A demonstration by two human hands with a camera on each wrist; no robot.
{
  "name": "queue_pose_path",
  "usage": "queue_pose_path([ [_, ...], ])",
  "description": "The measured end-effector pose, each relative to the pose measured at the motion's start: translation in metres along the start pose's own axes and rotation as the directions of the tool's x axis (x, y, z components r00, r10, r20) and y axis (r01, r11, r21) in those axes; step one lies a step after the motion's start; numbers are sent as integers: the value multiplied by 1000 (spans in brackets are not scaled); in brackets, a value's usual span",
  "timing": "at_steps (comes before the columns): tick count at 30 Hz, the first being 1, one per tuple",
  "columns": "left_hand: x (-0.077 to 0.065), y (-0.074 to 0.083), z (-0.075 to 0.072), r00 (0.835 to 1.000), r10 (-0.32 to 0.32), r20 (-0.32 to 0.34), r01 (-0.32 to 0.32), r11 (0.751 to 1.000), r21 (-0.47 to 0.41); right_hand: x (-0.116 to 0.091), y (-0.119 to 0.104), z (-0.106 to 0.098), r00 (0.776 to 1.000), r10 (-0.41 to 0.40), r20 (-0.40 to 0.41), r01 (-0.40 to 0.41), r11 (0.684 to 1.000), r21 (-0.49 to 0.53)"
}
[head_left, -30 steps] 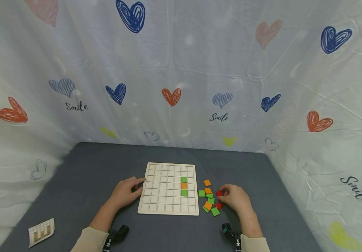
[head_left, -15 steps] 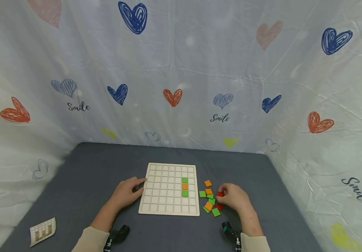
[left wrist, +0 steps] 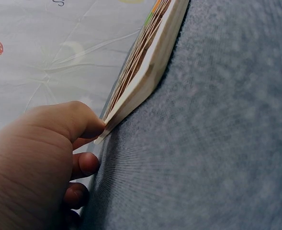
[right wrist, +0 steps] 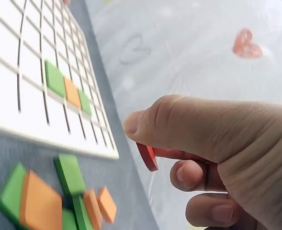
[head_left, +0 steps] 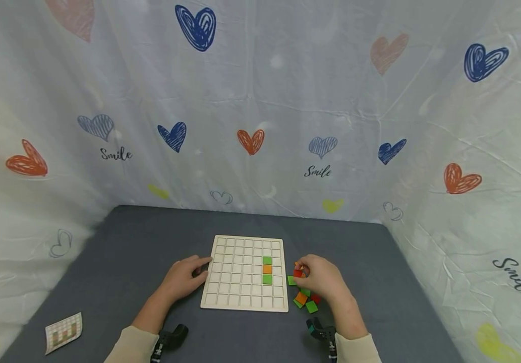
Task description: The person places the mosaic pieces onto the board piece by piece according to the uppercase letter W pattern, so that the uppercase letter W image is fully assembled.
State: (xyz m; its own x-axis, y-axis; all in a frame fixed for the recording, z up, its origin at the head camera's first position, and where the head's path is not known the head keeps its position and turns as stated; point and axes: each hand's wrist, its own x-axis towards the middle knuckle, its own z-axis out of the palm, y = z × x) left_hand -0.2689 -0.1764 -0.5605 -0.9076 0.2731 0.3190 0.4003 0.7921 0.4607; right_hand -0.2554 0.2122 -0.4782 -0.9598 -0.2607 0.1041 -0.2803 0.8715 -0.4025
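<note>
A cream grid board [head_left: 233, 275] lies on the table, with two green tiles and an orange tile [head_left: 267, 269] between them in one column near its right side. My left hand [head_left: 184, 277] touches the board's left edge with its fingertips; the left wrist view shows the thumb against the rim. Right of the board, my right hand [head_left: 326, 276] pinches a red tile [right wrist: 148, 157] between thumb and fingers, held above the table. Below it lie loose green tiles [right wrist: 70, 175] and orange tiles [right wrist: 41, 203], some overlapping. Another red tile [head_left: 315, 298] is partly hidden by the hand.
A small printed card [head_left: 63, 333] with a coloured grid pattern lies at the table's left front. The dark grey table [head_left: 169, 227] ends at the back against a white curtain [head_left: 278, 111] printed with hearts. Black wrist-camera mounts [head_left: 174, 337] extend beside both wrists.
My right hand has lifted the red tile from the pile's right side and carried it left towards the board. My left hand stays at the board's edge. The head view has shifted slightly.
</note>
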Motion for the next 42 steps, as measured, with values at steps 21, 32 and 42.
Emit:
queue_pose_path([
  [21,1,-1,0,1000,-13,21,13,1000,-7,11,-44,40,967,-203,157,209,978,-22],
  [32,2,0,-1,999,-14,32,14,1000,-7,7,-49,51,972,-192,134,198,980,-27],
  [42,1,-1,0,999,-20,38,20,1000,0,5,-46,55,979,-188,79,190,982,-17],
])
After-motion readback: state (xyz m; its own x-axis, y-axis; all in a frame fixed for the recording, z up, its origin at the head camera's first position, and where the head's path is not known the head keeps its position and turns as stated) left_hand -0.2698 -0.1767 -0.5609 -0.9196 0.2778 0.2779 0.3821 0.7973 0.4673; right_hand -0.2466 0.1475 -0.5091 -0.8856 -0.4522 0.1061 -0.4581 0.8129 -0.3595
